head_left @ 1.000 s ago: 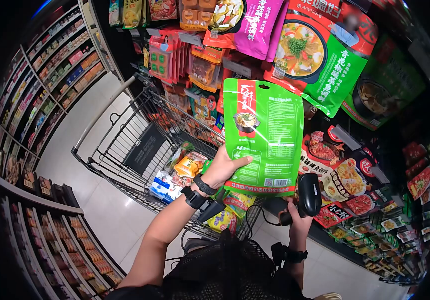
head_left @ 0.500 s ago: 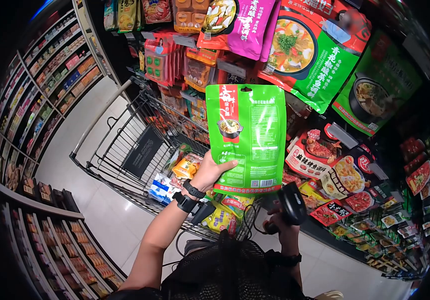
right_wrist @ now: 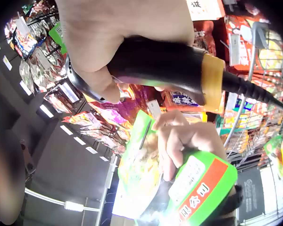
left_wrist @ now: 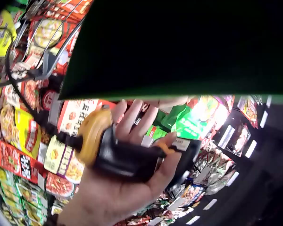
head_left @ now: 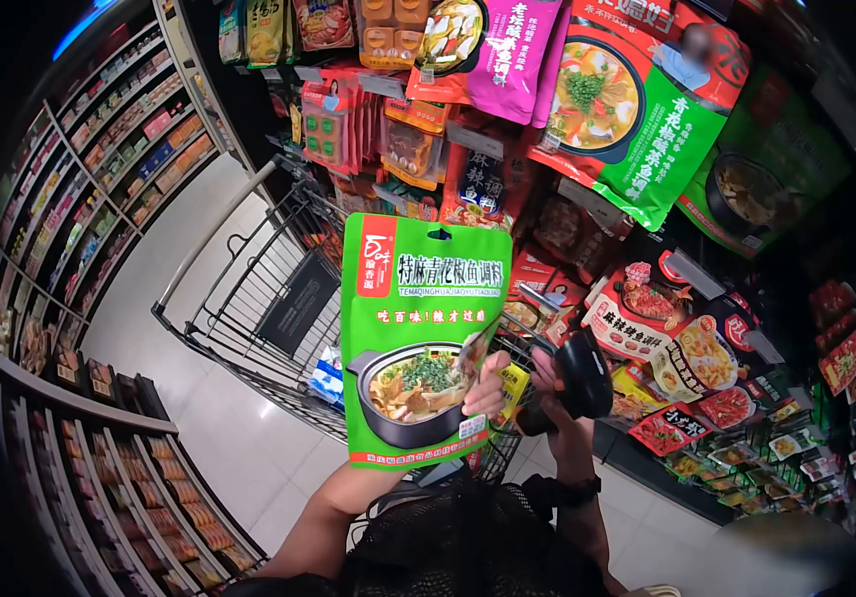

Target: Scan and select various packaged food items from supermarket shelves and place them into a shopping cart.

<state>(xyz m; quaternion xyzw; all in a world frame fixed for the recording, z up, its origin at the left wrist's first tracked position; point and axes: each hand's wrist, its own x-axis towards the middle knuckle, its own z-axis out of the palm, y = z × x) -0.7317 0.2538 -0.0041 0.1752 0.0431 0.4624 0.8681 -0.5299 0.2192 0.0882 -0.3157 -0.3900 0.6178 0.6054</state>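
Note:
My left hand [head_left: 485,388] grips a green pouch of fish seasoning [head_left: 398,308] by its lower right side. The pouch stands nearly upright, its front with the pot of fish facing me. Fingers show on the printed face; the rest of the hand is behind it. To the right, my right hand [head_left: 559,423] holds a black barcode scanner [head_left: 584,373]. In the right wrist view, the scanner's handle [right_wrist: 155,66] has a yellow end with a cable, and the left hand [right_wrist: 188,141] curls over the pouch's edge.
Behind the pouch stands a wire shopping cart [head_left: 217,239] with a blue and white packet [head_left: 327,376] in it. Hanging seasoning pouches [head_left: 587,99] fill the rack ahead and to the right. Shelves [head_left: 109,129] of packaged goods line the left, beyond a tiled floor [head_left: 214,418].
The left hand has turned the pouch from its printed back to its front and brought it left and lower. The right hand keeps the scanner, now beside the pouch's right edge.

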